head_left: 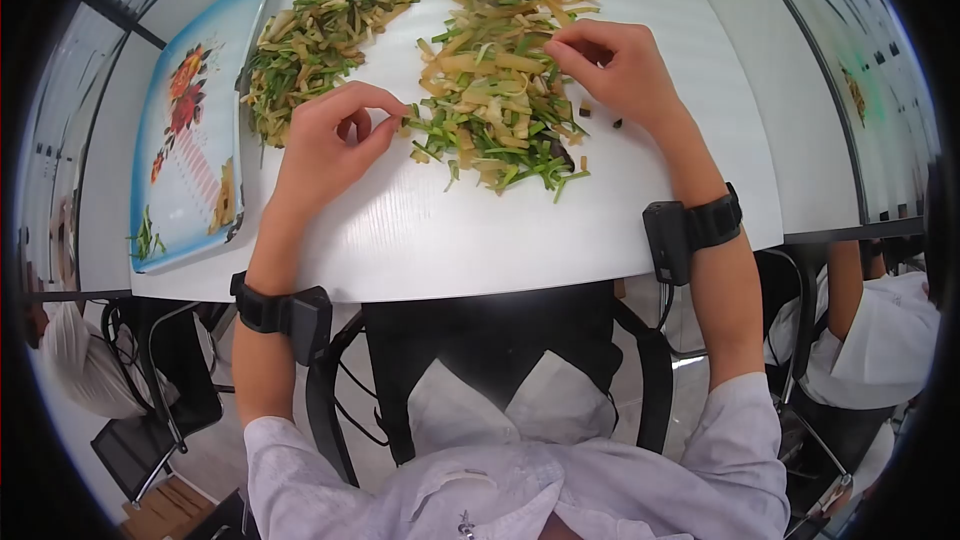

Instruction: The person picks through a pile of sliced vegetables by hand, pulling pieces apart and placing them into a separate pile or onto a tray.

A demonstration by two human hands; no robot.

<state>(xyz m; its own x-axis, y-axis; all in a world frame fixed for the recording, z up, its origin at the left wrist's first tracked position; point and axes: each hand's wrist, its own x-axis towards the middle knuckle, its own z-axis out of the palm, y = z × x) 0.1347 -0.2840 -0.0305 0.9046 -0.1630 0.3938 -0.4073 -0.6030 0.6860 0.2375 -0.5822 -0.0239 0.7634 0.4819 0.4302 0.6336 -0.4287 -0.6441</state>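
Pile (500, 80): mixed strips heaped mid-table, between the two hands; pale yellow strips tangled with green stalks, greener toward the near edge, with a few dark bits loose beside it.
Left hand (325, 145): at the pile's left edge; thumb and forefinger are pinched on a strip (408, 123), the other fingers curled.
Right hand (615, 65): on the pile's upper right; fingertips are pressed together among the strips, but whether they hold one cannot be told.
Handling, as judged: take one strip per pinch, lift it clear of the tangle, and keep the heap from spreading.
Second pile (310, 45): to the left, apart from the first; mostly green with some pale strips.
Tray (190, 170): blue with a flower print, at the table's left, with a few scraps on it.
Table (480, 240): white and glossy.
Wristbands (290, 315): black, one on each forearm.
Neighbour (880, 340): a person in white, seated at right.
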